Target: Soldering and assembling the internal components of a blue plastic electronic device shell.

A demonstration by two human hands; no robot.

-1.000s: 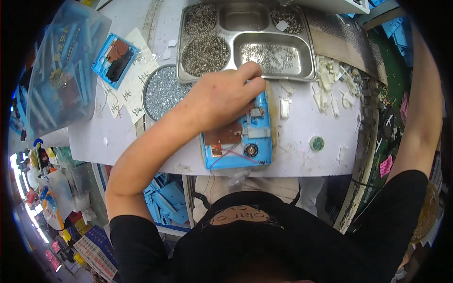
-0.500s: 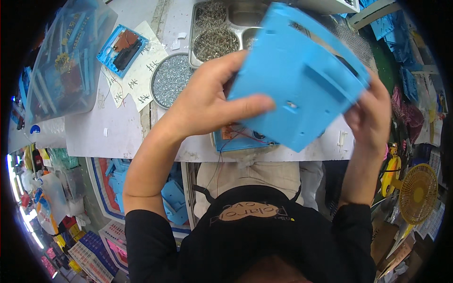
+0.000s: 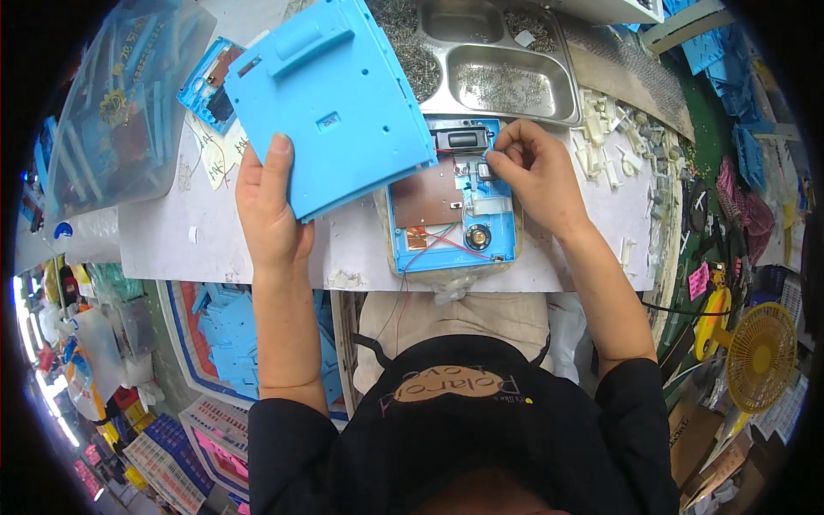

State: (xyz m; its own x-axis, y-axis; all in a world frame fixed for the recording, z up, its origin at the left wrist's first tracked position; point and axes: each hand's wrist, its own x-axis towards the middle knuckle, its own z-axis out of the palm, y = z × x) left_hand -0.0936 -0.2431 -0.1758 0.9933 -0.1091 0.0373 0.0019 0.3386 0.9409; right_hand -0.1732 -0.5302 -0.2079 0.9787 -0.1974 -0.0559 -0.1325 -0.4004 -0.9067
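My left hand (image 3: 275,210) grips a flat blue plastic cover (image 3: 330,120) by its lower edge, thumb on top. The cover is tilted and raised above the table, partly over the left side of an open blue plastic housing (image 3: 438,257). Inside the housing are a brown circuit board (image 3: 421,197), a round black speaker (image 3: 477,237), a black part (image 3: 461,139) at the far end and thin red wires. At the housing's right edge is my right hand (image 3: 542,180), its fingers pinched together beside a small metallic part (image 3: 486,172). Whatever those fingers hold is hidden.
Behind the housing stands a compartmented metal tray (image 3: 562,94) of small metal parts. White plastic pieces (image 3: 609,142) lie at right. To the left are a second blue housing (image 3: 206,86) and a clear bin (image 3: 94,202) of blue parts. Blue panels (image 3: 227,343) fill a container below the table.
The blue cover has moved left in my left hand, uncovering the open housing. My right hand has let go of the cover and come down to the housing's right edge.
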